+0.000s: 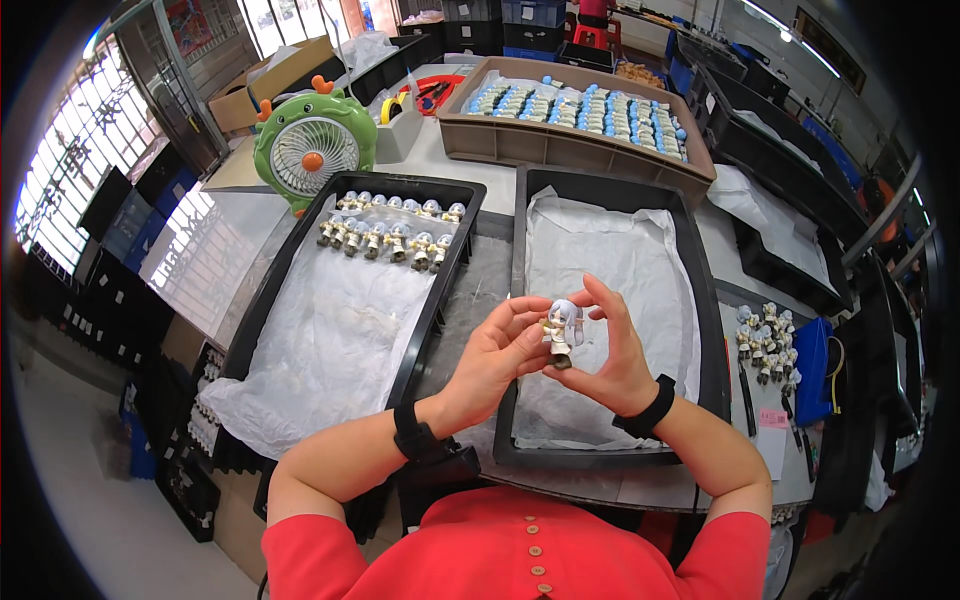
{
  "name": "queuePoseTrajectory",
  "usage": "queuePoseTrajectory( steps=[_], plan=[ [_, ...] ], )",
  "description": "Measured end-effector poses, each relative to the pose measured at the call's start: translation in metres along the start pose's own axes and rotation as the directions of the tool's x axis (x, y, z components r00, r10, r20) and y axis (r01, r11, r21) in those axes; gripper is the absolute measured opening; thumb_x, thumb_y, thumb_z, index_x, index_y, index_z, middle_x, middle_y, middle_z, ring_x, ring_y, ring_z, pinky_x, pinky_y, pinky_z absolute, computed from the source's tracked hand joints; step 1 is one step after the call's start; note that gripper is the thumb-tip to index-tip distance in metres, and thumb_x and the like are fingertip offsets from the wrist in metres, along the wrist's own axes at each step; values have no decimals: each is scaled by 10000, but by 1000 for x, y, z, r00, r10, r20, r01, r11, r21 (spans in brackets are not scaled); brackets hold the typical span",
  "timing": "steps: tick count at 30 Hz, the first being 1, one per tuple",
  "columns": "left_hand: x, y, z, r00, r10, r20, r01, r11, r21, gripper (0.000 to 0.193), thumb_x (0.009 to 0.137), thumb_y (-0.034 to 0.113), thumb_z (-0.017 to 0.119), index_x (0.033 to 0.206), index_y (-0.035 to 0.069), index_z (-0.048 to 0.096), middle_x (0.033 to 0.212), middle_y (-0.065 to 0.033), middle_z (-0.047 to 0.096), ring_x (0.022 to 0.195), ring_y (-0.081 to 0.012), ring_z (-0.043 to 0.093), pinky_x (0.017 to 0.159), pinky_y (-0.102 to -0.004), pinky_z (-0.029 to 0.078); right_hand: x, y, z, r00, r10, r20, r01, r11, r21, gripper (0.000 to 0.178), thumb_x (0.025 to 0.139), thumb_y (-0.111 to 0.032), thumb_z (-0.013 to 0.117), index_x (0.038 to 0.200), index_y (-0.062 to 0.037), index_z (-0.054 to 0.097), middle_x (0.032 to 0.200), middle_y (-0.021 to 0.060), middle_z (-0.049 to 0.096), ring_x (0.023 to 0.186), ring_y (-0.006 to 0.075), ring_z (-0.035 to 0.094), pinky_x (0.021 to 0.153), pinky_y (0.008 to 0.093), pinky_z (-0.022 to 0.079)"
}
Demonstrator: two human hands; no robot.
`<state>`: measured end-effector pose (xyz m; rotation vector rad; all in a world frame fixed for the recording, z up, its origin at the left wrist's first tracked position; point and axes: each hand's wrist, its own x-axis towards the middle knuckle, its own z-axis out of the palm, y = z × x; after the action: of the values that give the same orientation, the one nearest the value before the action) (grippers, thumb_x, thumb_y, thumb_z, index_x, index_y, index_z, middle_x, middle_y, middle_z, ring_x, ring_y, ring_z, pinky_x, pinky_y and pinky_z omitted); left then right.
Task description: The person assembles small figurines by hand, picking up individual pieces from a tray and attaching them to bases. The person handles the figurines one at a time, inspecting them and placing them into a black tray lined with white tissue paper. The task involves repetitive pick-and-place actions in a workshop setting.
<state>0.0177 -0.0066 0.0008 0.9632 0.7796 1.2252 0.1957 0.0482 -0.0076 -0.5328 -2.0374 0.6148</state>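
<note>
Between my two hands, above a paper-lined black tray [690, 310], is a small figurine [562, 330] with pale grey hair, a white outfit and a dark base. My left hand [497, 345] pinches its side with thumb and fingertips. The thumb of my right hand [612, 350] touches near its base, and the curved right fingers arch behind and above its head. To the left, a second black tray [463, 215] lined with white paper holds two rows of similar figurines [385, 243] at its far end. A loose cluster of figurines [768, 343] lies on the table at the right.
A green fan [312, 150] stands at the far left. Behind the trays sits a brown crate [560, 148] with rows of blue and pale pieces. Right of the near tray lie a black pen [747, 398], a blue container [815, 370] and paper slips. Stacked black bins [790, 150] flank the right side.
</note>
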Motion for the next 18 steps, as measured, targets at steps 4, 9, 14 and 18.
queuePoseTrajectory(
  steps=[4,9,14,18],
  plan=[
    [0,-5,-5,996,-45,80,45,999,-1,410,979,282,444,1318,56,400,1210,-66,527,1071,-178,566,880,-314,483,2,-1,2,968,-250,-11,245,957,-152,961,547,-80,830,1365,-89,326,1145,89,512,1066,303,486,909,399,402],
    [-3,-10,-2,971,-34,238,52,996,-70,462,977,357,432,1326,55,416,1224,-42,526,1067,-156,559,878,-305,479,1,-4,7,961,-276,24,276,950,-143,970,550,-76,834,1370,-96,316,1178,92,509,1059,303,488,907,398,407],
    [-2,-2,4,969,-45,245,65,995,-73,468,976,361,428,1331,58,397,1277,-49,485,1097,-180,548,882,-327,479,0,-7,6,992,-123,24,123,992,25,1018,580,-89,835,1415,-102,253,1215,104,503,1090,265,489,903,371,425],
    [-1,-1,3,965,-54,258,92,986,-137,475,979,361,418,1341,59,369,1301,-55,463,1107,-190,543,883,-338,481,2,-6,3,994,-84,69,81,996,42,1023,593,-79,829,1426,-111,237,1229,110,497,1109,238,486,883,342,450]
  ],
)
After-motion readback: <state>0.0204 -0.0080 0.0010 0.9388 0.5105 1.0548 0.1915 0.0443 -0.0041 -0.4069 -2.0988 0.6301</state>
